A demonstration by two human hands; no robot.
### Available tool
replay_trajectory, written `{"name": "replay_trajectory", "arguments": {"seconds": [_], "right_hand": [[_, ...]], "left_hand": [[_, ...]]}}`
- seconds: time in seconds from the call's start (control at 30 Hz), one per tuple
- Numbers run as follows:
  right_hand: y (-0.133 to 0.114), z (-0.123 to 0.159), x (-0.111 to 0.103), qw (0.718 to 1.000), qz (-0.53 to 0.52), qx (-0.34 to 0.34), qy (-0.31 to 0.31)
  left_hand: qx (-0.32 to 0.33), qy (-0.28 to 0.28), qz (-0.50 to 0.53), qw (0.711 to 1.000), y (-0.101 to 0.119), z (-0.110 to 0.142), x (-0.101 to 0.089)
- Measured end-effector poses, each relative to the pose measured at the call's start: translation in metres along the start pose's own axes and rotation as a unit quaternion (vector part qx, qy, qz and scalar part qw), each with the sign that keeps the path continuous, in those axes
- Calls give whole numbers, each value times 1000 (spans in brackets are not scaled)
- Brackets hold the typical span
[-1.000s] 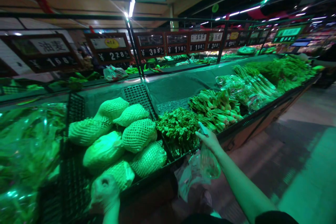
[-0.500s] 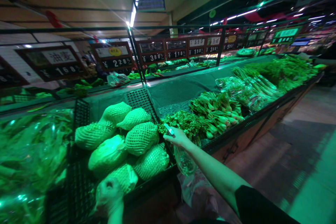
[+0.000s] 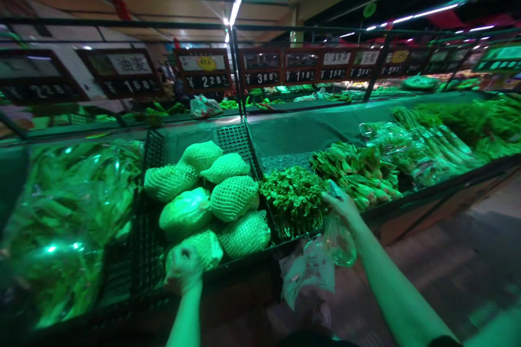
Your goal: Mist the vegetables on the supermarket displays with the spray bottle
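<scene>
My left hand is curled at the front of the black crate, against a netted cabbage. Its fingertips are hidden, so whether it grips anything does not show. My right hand is closed beside the bunched leafy greens, and a clear plastic bag hangs from it. A small pale object sticks up at its fingers, too blurred to name. Several more cabbages in foam nets lie in the crate, around a bare cabbage.
Bagged long-leaf greens lie left of the crate. Stalked greens and wrapped bundles extend to the right. A white printed bag hangs below the display's front edge. Price signs line the rail behind.
The view has turned left. My right hand has shifted right along the greens with the clear bag, off the spot near the crate. My left hand stays curled by the front cabbage.
</scene>
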State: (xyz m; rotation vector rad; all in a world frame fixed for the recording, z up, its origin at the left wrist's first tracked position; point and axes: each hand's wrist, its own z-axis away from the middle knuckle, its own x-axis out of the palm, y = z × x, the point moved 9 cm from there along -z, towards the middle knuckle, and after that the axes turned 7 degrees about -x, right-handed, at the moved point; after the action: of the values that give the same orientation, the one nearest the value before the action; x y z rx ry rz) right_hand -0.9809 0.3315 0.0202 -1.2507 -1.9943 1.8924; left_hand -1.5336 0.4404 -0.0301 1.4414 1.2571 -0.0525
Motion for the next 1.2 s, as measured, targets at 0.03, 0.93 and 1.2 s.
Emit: {"name": "replay_trajectory", "arguments": {"seconds": [0.03, 0.93, 1.2], "right_hand": [[4, 10, 4, 1000, 2, 2, -13], [-28, 140, 182, 941, 90, -118, -304], [-114, 195, 261, 877, 98, -232, -409]], "left_hand": [[-2, -2, -6, 1000, -1, 0, 1], [-72, -30, -139, 987, -17, 8, 12], [-145, -31, -148, 978, -59, -42, -25]]}}
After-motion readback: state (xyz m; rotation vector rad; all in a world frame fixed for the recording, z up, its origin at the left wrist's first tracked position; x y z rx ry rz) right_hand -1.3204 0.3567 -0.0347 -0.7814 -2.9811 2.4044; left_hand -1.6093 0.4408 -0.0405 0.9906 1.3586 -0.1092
